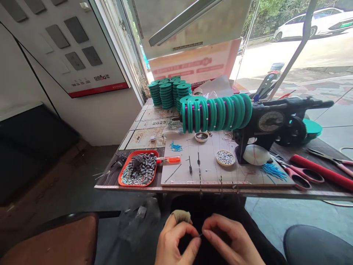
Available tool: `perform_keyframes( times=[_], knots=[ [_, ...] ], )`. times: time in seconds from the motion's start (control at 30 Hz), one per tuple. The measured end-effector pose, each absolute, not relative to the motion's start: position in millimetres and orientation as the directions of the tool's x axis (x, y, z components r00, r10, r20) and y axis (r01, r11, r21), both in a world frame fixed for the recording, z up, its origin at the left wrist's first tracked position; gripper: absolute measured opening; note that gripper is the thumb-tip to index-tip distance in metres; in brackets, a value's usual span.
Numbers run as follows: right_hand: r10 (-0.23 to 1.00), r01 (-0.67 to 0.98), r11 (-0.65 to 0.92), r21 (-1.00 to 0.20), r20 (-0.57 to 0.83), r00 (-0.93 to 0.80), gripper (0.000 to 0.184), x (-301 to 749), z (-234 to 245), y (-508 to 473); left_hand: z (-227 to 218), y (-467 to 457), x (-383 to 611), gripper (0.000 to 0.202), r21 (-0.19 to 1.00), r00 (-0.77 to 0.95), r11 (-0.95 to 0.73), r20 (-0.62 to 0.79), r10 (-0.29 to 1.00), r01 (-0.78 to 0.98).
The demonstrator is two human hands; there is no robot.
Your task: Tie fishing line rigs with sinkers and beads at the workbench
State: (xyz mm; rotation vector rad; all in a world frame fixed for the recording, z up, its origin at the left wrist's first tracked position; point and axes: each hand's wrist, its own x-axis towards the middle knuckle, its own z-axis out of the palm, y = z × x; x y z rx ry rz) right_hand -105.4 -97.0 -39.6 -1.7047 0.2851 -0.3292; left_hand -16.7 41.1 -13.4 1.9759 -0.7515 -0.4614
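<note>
My left hand [176,239] is in front of the table edge, low in view, with a beige cover [182,216] on one finger. Its thumb and forefinger are pinched together. Close on its right, my right hand [227,237] pinches too. A tiny thin dark piece shows between the two sets of fingertips; it is too small to name. Beyond the hands, thin lines hang over the table edge with small dark weights [190,167] on them. Above these, a row of green spools [216,113] sits on the shaft of a black winding machine [271,123].
An orange tray [119,180] of dark weights and metal bits stands left on the board. Dishes of white beads [225,158] and dark beads [201,136] lie behind. Scissors [306,175], pliers [331,158] and a red tube [320,169] lie right. Green spools [167,94] are stacked at the back.
</note>
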Motion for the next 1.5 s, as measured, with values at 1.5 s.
perform_keyframes(
  times=[1.5],
  knots=[
    [-0.45,-0.028,0.262,-0.965,-0.148,0.881,0.037,-98,-44,-85,-18,23,-25,0.009,0.936,0.925,-0.3,0.061,-0.375,-0.183]
  ],
)
